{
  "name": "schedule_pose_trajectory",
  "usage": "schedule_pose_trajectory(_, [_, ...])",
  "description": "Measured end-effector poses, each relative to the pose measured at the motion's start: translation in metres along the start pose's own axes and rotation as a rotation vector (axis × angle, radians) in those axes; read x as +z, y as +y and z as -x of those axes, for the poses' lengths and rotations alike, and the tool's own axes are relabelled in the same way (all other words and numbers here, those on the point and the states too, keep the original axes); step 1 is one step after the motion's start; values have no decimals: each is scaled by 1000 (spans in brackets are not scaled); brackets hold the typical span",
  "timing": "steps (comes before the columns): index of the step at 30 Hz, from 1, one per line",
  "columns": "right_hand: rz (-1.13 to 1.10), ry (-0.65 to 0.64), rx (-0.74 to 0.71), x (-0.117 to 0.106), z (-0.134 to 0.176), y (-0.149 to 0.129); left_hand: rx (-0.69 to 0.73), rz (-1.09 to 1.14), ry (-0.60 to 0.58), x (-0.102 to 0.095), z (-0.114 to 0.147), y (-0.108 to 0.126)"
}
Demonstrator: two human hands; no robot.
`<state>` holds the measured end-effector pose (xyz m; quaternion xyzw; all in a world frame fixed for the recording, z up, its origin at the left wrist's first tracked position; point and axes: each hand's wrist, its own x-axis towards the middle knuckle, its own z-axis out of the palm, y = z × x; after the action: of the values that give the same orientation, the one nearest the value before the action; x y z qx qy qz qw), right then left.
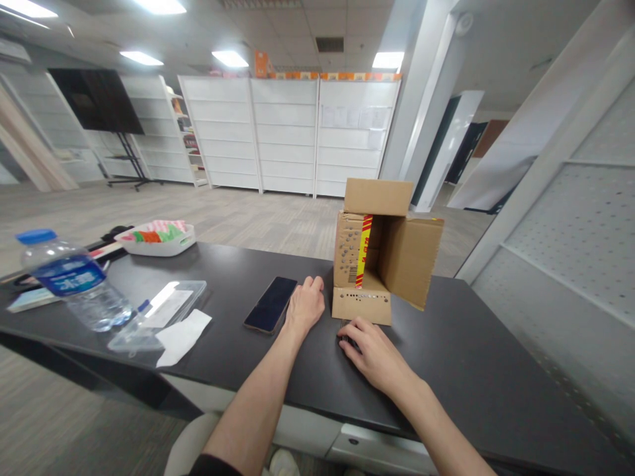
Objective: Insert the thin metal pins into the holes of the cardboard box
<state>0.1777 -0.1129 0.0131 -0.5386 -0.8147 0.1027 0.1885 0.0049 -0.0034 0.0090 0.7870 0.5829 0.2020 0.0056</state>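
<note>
My left hand [305,307] rests on the dark table beside a black phone [271,304], fingers curled in; anything inside them is hidden. My right hand [370,350] is in front of an open cardboard box [350,254], its thumb and fingers closed round a small dark thing with thin metallic lines [344,332], mostly covered and too small to name. The box stands with its opening toward me, one flap up, one out to the right, one down on the table. Small round metallic dots show on its left front flap and lower flap, beside yellow-and-red tape.
At the left are a water bottle [82,284] with a blue cap, a clear plastic case [173,304], a white paper piece [183,336] and a white basket [159,244] of colourful items. A perforated partition [570,251] borders the right side. White shelves [282,132] stand behind.
</note>
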Motion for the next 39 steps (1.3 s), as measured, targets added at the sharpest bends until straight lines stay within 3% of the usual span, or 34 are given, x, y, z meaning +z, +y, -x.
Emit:
schedule_pose_trajectory(8, [-17,-2,13,-6,0,-2,1,-5,-5,1,0,-1])
schedule_pose_trajectory(20, [5,174,279,-21,-26,27,5,2,-1,1,-1,-1])
schedule_pose_trajectory(39, [85,93,426,-27,-47,27,-10,9,-24,-1,-1,1])
